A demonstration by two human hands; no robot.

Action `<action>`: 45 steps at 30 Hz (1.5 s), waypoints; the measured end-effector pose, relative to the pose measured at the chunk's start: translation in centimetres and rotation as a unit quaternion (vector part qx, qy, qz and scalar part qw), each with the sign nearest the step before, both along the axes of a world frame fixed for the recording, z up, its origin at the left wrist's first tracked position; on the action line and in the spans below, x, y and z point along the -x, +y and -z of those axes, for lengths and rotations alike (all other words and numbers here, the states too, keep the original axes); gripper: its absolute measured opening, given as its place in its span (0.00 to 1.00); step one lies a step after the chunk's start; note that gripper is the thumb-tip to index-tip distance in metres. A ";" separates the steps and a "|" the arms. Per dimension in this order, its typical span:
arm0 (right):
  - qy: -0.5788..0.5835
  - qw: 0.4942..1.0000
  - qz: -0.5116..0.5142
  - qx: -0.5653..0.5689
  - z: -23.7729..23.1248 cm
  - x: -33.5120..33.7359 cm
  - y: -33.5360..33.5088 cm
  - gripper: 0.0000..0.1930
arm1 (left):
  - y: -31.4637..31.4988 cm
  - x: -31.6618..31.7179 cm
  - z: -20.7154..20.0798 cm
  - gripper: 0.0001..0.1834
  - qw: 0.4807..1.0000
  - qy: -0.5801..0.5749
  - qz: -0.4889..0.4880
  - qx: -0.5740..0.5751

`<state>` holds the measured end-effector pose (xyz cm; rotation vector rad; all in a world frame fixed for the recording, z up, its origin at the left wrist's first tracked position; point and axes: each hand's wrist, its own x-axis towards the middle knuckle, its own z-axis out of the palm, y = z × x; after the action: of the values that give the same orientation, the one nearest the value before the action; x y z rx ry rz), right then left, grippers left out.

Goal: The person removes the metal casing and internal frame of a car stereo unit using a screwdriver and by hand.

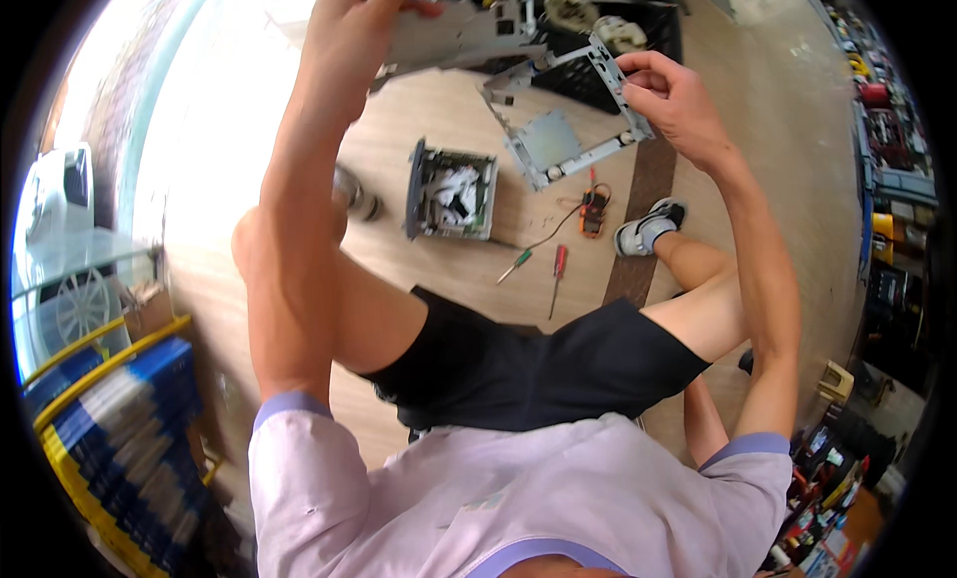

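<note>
Wood-look floor (399, 120) under all my stuff. R hand (678, 95) pinches a metal frame (610, 78) just L of it, by its edge, prob. for steadiness. L hand (361, 18), partly cut off, is by a grey panel (449, 35); can't tell its grip. Beyond R hand: black crate (670, 25) w/ pale lumpy things (620, 34). Nearer me than both hands: open-top unit (414, 191) w/ white bits inside.

Bright glare at left (floor (214, 184) washed white); rim dark, curved.
</note>
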<state>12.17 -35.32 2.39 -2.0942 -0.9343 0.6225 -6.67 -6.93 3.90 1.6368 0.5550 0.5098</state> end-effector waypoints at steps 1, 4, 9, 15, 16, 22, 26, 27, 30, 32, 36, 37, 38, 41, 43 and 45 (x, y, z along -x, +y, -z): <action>0.063 0.997 0.018 -0.047 -1.3 -0.3 -0.5 0.16 | -0.2 -0.3 -0.1 0.22 1.000 -0.017 0.004 0.006; 0.064 0.995 0.046 -0.065 -4.2 -2.2 -4.0 0.20 | -1.0 -1.4 -0.7 0.24 0.995 -0.004 -0.002 0.102; 0.233 0.943 0.158 -0.176 -2.9 -4.0 -9.2 0.23 | -2.0 -3.9 0.8 0.24 0.989 -0.014 0.005 0.150; 0.278 0.896 0.176 -0.298 -4.0 -4.8 -11.6 0.27 | -4.2 -5.1 0.2 0.22 0.994 0.020 0.035 0.100; 0.290 0.881 0.192 -0.322 -4.0 -4.9 -11.7 0.25 | -4.3 -5.1 0.4 0.22 0.993 0.030 0.041 0.109; 0.261 0.851 0.222 -0.397 -4.6 -4.9 -12.2 0.22 | -6.1 -7.5 1.4 0.25 0.980 0.064 0.108 0.155; 0.182 0.868 0.227 -0.404 -4.1 -4.0 -10.9 0.22 | -7.7 -8.0 2.3 0.26 0.975 0.038 0.134 0.173; 0.185 0.868 0.224 -0.402 -4.0 -3.4 -10.2 0.22 | -8.1 -8.1 2.8 0.27 0.976 0.036 0.139 0.163; 0.045 0.892 0.236 -0.383 -3.5 -1.5 -8.2 0.23 | -9.4 -8.4 3.4 0.27 0.976 0.029 0.147 0.156; -0.034 0.897 0.235 -0.373 -3.0 -0.4 -7.4 0.24 | -10.4 -8.8 4.4 0.26 0.976 0.008 0.134 0.174; -0.181 0.904 0.209 -0.325 -0.8 1.9 -4.6 0.23 | -12.0 -8.9 5.2 0.25 0.965 -0.050 0.137 0.217; -0.175 0.906 0.206 -0.326 -0.4 2.2 -4.1 0.23 | -12.4 -8.9 5.4 0.25 0.966 -0.062 0.144 0.204; -0.173 0.911 0.199 -0.318 0.1 2.4 -3.7 0.22 | -12.9 -9.0 5.3 0.26 0.964 -0.071 0.148 0.211; -0.187 0.916 0.188 -0.302 0.6 3.0 -2.5 0.21 | -13.5 -9.0 5.7 0.29 0.953 -0.082 0.183 0.229; -0.197 0.933 0.157 -0.258 0.9 3.4 -2.3 0.23 | -13.5 -8.7 5.3 0.30 0.955 -0.076 0.176 0.227; -0.220 0.927 0.155 -0.262 0.6 3.5 -1.7 0.21 | -13.5 -8.6 4.6 0.30 0.943 -0.045 0.139 0.299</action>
<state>8.65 -37.03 1.84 -1.8473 -0.8570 -0.2584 1.92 -20.43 -0.73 1.0759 0.3525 0.1751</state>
